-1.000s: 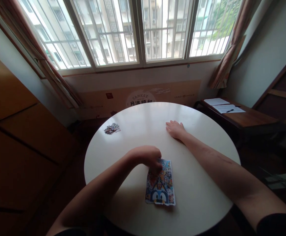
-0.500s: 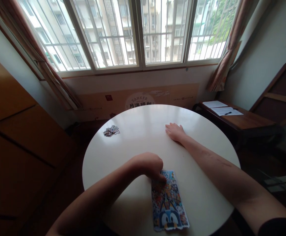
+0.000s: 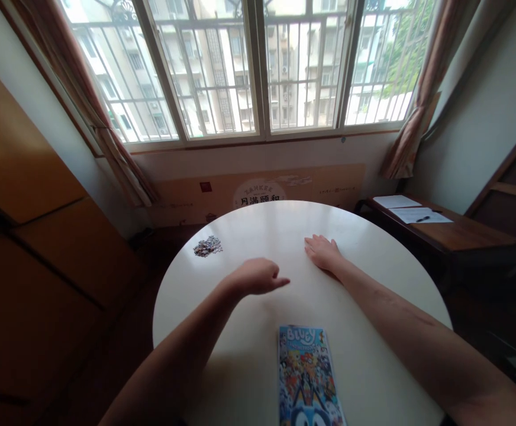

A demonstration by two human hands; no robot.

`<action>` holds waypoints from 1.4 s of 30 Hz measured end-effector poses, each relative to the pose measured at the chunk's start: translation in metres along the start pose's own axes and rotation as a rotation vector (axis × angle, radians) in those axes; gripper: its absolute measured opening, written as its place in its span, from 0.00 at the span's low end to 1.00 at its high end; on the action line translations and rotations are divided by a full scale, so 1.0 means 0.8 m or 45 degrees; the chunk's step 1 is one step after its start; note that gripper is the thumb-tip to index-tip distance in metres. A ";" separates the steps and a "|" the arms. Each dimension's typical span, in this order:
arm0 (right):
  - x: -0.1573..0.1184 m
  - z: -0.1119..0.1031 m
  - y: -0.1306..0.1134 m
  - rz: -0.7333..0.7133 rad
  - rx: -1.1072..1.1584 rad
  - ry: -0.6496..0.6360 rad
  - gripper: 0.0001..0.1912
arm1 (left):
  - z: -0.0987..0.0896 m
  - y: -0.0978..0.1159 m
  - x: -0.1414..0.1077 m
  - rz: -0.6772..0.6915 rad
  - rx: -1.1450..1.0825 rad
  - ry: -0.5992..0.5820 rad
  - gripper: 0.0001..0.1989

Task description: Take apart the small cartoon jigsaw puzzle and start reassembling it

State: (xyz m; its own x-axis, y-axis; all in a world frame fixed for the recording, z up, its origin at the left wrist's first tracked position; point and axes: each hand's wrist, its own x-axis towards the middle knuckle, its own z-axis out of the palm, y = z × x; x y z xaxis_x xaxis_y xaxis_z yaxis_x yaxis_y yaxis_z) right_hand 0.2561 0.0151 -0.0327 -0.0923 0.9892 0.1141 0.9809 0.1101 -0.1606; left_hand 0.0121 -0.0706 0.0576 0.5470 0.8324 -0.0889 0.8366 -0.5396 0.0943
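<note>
My left hand (image 3: 256, 276) hovers over or rests on the middle of the white table, its fingers curled in and one digit pointing right; I see nothing in it. Below it lies a colourful picture sheet (image 3: 306, 373) headed "BLUEY", with a crowd of cartoon characters; its lower end runs out of view. Palm down on the tabletop, my right hand (image 3: 323, 252) has its fingers stretched out and holds nothing. A small heap of jigsaw puzzle pieces (image 3: 207, 246) sits near the table's left far edge, apart from both hands.
The round white table (image 3: 373, 254) stands before a barred window. On the right, a wooden side table (image 3: 466, 231) bears papers (image 3: 426, 214) and a pen. A brown cabinet (image 3: 40, 236) is at left, and a printed cardboard panel (image 3: 178, 192) leans under the window.
My left hand has let go of the picture sheet's top edge and moved away from it, toward the window. My right hand stays flat on the table. The view has tipped up slightly.
</note>
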 end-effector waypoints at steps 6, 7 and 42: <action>-0.002 -0.001 -0.003 0.015 0.008 -0.053 0.27 | 0.000 -0.139 0.015 -0.611 -0.024 0.839 0.17; -0.002 -0.001 -0.003 0.016 0.011 -0.061 0.28 | 0.005 -0.159 0.012 -0.721 -0.033 0.898 0.16; -0.003 0.001 -0.013 0.046 0.026 0.046 0.23 | 0.044 -0.242 0.037 -0.481 -0.195 0.394 0.22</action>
State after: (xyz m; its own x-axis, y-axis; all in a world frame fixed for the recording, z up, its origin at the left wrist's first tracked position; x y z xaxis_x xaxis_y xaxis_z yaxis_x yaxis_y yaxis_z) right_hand 0.2459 0.0114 -0.0325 -0.0501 0.9885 0.1430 0.9796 0.0765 -0.1856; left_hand -0.1326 0.0542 0.0017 0.1530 0.9766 0.1511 0.9475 -0.1884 0.2582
